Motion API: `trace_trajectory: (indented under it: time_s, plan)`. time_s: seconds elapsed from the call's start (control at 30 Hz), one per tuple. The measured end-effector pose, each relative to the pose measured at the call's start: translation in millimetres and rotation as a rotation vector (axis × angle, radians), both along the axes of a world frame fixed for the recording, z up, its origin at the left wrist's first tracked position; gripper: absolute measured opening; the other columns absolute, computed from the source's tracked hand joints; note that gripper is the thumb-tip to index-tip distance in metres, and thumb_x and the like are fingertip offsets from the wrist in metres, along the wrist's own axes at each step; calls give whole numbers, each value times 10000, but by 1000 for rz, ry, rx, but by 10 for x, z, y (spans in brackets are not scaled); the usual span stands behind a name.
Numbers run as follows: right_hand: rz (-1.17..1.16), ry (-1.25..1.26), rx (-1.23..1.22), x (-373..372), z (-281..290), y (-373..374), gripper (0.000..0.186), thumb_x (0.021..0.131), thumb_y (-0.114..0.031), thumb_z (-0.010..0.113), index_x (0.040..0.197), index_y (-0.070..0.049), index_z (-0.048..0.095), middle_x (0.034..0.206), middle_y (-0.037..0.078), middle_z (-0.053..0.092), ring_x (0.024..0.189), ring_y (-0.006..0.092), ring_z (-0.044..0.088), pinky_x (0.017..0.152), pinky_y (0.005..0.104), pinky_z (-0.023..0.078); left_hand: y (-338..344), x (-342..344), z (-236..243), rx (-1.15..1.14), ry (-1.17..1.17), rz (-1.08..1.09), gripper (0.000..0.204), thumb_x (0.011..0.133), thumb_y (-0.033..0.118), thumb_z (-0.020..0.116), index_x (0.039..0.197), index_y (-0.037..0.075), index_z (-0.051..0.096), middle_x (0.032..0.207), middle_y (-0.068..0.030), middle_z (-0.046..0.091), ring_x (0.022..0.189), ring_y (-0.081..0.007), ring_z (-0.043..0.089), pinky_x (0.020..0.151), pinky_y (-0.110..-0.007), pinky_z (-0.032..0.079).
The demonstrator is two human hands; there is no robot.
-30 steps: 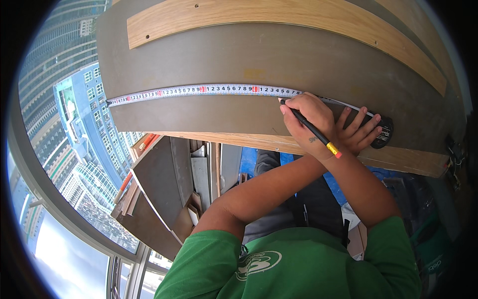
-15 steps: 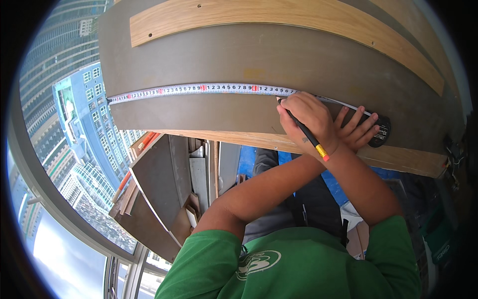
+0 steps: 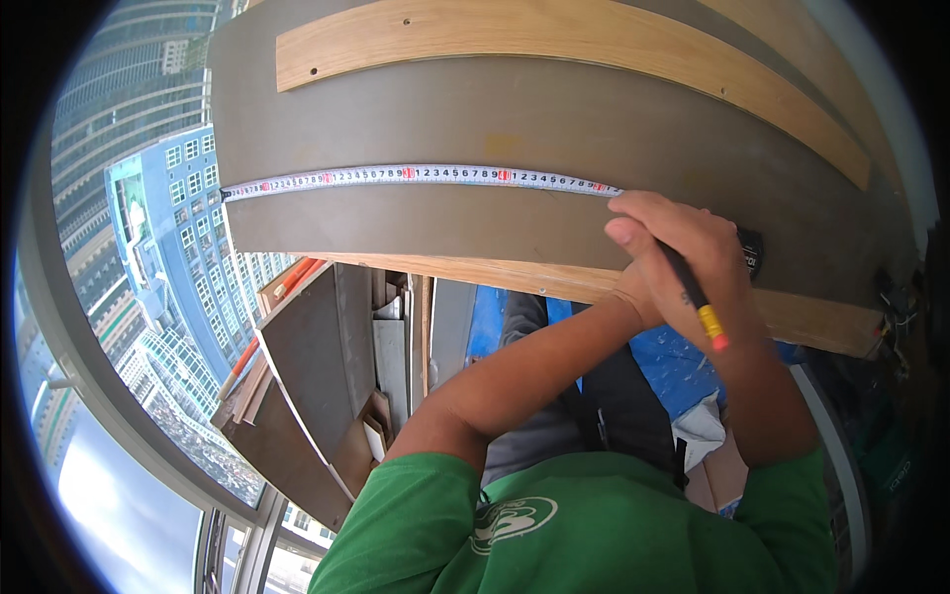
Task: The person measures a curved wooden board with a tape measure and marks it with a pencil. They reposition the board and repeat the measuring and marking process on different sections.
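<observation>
A white tape measure blade (image 3: 445,175) with red marks lies stretched along a grey-brown board (image 3: 396,223), its end at the board's left edge. My right hand (image 3: 693,243) is closed around a black pencil (image 3: 686,277) with a yellow band and pink eraser end, and its thumb and fingers are at the blade's right part. Under it crosses my left arm; my left hand (image 3: 641,295) shows only near the wrist, its fingers hidden behind the right hand. The black tape case (image 3: 750,252) peeks out beyond my right hand.
A light wooden strip (image 3: 475,30) with holes lies along the board's far side. Below its near edge stand leaning panels and offcuts (image 3: 391,346), with a blue sheet (image 3: 663,371) on the floor. At left is a window (image 3: 178,208) with buildings outside. Loose wires (image 3: 884,327) hang at far right.
My right hand has moved right along the blade with the pencil, its tip lifted off the board mark spot and now hidden. It now covers my left hand's fingers and most of the case.
</observation>
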State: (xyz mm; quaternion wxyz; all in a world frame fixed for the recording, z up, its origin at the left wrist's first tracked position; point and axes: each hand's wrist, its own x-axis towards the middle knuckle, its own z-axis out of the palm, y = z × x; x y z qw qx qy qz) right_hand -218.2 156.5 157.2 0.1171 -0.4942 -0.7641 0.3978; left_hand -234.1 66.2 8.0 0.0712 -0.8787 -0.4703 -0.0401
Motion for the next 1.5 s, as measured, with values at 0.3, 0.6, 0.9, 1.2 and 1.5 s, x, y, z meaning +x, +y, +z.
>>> trace_trajectory:
  time_s: [0.3,0.6,0.9,1.2,1.5]
  plan:
    - [-253,-145,185,1839,-600,-489,475,857,-78,812,1272,-50,584,1300,166,683,1246,378,624,1088,448,481,43,-75,255,-392,-745,-26,798,836,256,703,1562,61,438,1668,-125,377,1551,-356,321,1252,-557,254]
    - [-311,-97,466,1631,-960,-665,667,701,-219,921,1233,-105,535,1295,161,606,1241,426,543,1062,540,439,132,-292,342,-240,-768,148,655,814,133,698,1455,104,567,1574,-105,502,1322,-329,540,1101,-488,398]
    - [-262,-8,472,1603,-719,-539,607,674,-191,886,1162,-104,535,1088,141,625,1061,399,590,916,504,491,391,-1157,627,-92,-483,185,138,839,194,768,965,166,719,1026,-3,667,1054,-255,600,934,-455,414]
    - [-185,66,45,1767,85,-909,581,710,-255,870,1136,-73,521,984,136,630,956,383,638,830,485,506,-63,-260,1374,-512,-306,119,77,887,124,675,948,118,723,908,-46,672,931,-267,630,824,-401,481]
    - [-305,-134,-175,2808,414,-1421,648,736,-356,893,1167,-81,496,1019,169,667,926,383,685,797,453,535,-204,399,1421,-760,-489,-136,81,914,150,686,935,82,725,910,-92,681,934,-327,652,863,-444,513]
